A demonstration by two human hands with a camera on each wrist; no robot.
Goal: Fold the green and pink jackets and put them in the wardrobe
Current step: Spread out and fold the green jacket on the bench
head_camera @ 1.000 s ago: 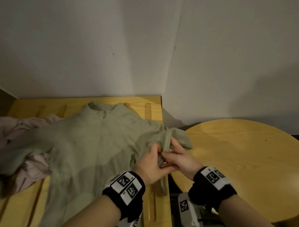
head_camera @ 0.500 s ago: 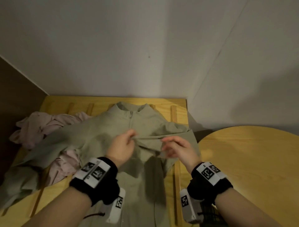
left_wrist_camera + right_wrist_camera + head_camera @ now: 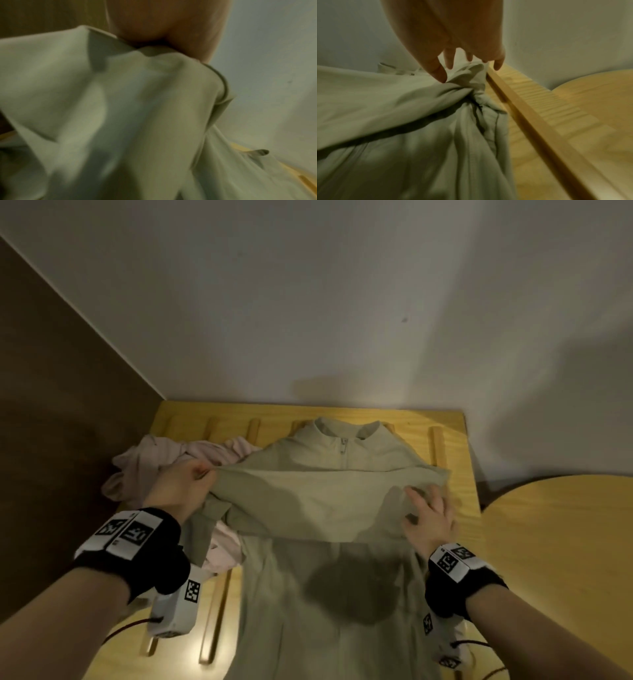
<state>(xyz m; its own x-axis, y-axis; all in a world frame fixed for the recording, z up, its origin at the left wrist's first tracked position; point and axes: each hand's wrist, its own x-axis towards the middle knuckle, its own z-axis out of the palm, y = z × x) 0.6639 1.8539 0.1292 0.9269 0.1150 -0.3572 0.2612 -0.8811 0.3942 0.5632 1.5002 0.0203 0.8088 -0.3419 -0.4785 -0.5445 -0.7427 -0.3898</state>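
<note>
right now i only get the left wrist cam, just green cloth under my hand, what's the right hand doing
Observer: The right hand rests with spread fingers on the green jacket at its right shoulder, gripping nothing.
Operator: where's the pink one
Observer: The pink jacket lies bunched left of the green one, partly under it, on the slatted wooden surface.
Operator: is the sleeve across
Observer: Yes, the left hand pinches the sleeve, stretched across the chest below the collar.

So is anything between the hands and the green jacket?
No. The left hand pinches the sleeve pulled across the green jacket, and the right hand's fingers rest on its right shoulder. The pink jacket lies beside it, partly underneath.
</note>
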